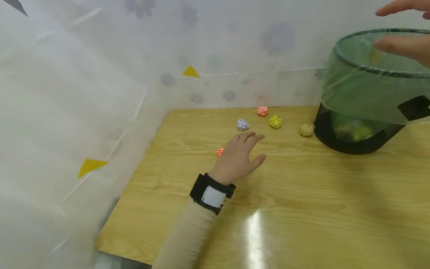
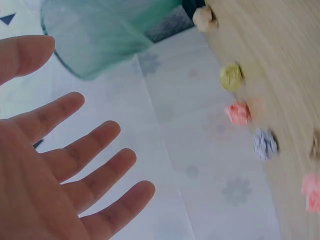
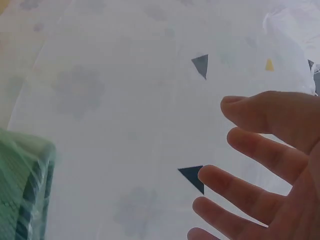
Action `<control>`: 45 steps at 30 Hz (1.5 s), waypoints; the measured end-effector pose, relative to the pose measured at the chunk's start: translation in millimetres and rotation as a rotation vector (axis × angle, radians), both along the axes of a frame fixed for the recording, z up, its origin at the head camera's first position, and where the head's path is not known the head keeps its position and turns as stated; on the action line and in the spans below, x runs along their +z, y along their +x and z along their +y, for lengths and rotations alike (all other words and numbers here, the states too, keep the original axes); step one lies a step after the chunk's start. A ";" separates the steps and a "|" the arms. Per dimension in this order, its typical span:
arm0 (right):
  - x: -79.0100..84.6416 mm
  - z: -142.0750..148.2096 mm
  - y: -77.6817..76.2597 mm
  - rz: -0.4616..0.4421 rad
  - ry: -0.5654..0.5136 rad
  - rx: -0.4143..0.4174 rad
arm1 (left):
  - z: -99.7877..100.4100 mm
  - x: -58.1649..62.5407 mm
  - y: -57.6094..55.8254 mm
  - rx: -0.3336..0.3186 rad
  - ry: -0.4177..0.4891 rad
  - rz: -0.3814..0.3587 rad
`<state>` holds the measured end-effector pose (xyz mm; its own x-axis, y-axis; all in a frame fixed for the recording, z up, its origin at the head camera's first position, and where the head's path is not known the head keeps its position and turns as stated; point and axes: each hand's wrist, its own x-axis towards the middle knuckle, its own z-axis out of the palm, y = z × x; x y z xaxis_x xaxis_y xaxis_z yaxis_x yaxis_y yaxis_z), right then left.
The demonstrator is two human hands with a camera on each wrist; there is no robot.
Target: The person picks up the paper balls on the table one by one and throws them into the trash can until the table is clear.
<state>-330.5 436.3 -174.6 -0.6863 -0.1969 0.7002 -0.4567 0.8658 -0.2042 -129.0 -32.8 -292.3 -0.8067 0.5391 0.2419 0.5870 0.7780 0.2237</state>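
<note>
My left hand (image 1: 236, 158) hovers over the wooden table with its fingers spread, holding nothing. Under its edge shows an orange-pink crumpled paper ball (image 1: 220, 151). Beyond the fingertips lie a lilac paper ball (image 1: 242, 124), a pink one (image 1: 262, 111) and a yellow one (image 1: 275, 121). A tan paper ball (image 1: 307, 129) sits beside the black mesh bin (image 1: 324, 125). Another brownish ball (image 2: 315, 146) appears at the right edge of the left wrist view. My right hand (image 1: 408, 45), partly cut off, is above the bin's rim; its fingers are apart and empty in the right wrist view.
A green plastic bag (image 1: 362, 91) lines the bin and folds over its rim. Yellowish things show through the mesh low inside. White flower-printed sheeting (image 1: 228, 48) hangs behind the table (image 1: 302, 194) and along its left side, with small yellow triangles (image 1: 191, 71) on it.
</note>
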 end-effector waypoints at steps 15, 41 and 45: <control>11.8 -178.6 171.3 -0.392 0.251 0.082 | -44.5 -10.1 -9.4 0.110 0.095 -0.053; -56.5 -176.1 213.9 -0.517 0.115 0.119 | -43.9 -57.5 -22.5 0.168 -0.096 -0.294; -66.5 -172.4 219.1 -0.533 0.101 0.128 | -45.3 -59.5 -22.3 0.170 -0.094 -0.306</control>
